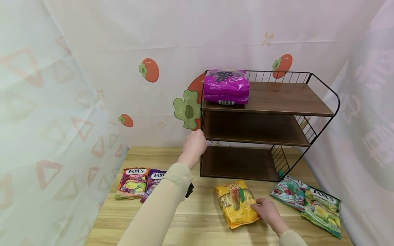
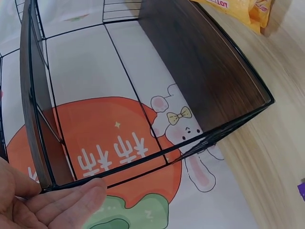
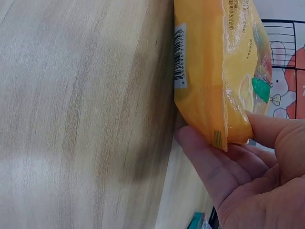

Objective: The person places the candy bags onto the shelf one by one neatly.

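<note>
A dark three-tier shelf rack (image 1: 258, 128) with black wire sides stands at the back of the table. My left hand (image 1: 194, 145) grips its left side by the middle shelf; in the left wrist view the fingers (image 2: 71, 205) curl around the frame's corner. A yellow candy bag (image 1: 236, 203) lies on the table in front of the rack. My right hand (image 1: 267, 211) pinches its lower right corner, thumb on top and fingers beneath, as the right wrist view shows. A purple candy bag (image 1: 226, 85) rests on the top shelf, at its left end.
On the left of the table (image 1: 147, 155) lie a red Fox's candy bag (image 1: 133, 183) and a purple Fox's bag (image 1: 152, 181), partly behind my left arm. At the right lie a teal candy bag (image 1: 289, 193) and a green Fox's bag (image 1: 321, 208), overlapping. Printed cloth hangs behind.
</note>
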The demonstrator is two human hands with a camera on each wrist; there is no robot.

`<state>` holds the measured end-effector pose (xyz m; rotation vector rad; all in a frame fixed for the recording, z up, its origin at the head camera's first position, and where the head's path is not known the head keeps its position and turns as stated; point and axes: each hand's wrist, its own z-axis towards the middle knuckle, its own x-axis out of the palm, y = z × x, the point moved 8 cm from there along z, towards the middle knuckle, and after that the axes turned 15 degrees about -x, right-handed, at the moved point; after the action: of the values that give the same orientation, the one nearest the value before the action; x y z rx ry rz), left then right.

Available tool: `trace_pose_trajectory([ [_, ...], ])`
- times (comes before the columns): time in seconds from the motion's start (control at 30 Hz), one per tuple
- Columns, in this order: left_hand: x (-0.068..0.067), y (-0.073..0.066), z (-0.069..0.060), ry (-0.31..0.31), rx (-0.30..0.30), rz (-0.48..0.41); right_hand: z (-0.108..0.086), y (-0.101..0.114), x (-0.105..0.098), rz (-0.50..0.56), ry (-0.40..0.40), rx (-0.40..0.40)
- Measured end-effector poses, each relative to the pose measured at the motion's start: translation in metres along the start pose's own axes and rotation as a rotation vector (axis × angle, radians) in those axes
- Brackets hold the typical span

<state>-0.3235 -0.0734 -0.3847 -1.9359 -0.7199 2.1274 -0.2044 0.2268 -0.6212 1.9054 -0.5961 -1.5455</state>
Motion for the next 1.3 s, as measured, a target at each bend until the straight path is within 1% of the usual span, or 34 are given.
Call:
trace_pose_trajectory([
  [0.1,0.000,-0.001,-0.001,0.000,0.010,-0.001,-0.002,0.003,-0.002,-0.015,-0.028,-0.018],
  [0.17,0.000,-0.002,-0.001,-0.003,0.011,-0.001,-0.003,0.004,-0.003,-0.007,-0.049,-0.024],
  [0.37,-0.001,-0.001,0.000,-0.004,0.012,-0.018,-0.007,0.007,-0.001,0.053,-0.087,-0.034],
  [0.63,0.001,0.001,0.001,0.006,-0.001,-0.040,-0.006,0.016,-0.002,0.050,-0.084,-0.063],
  [0.77,0.001,0.000,0.001,0.003,0.008,-0.040,-0.006,0.020,-0.002,0.073,-0.072,-0.052],
  [0.97,0.000,-0.001,-0.001,-0.013,0.025,-0.028,-0.005,0.025,-0.003,0.072,-0.051,-0.054],
  [1.07,0.001,-0.002,-0.001,-0.011,0.027,-0.026,-0.004,0.029,-0.005,0.048,-0.045,-0.082],
  [1.3,0.002,-0.001,0.000,-0.004,0.017,-0.040,-0.005,0.045,-0.017,-0.050,-0.073,-0.214],
])
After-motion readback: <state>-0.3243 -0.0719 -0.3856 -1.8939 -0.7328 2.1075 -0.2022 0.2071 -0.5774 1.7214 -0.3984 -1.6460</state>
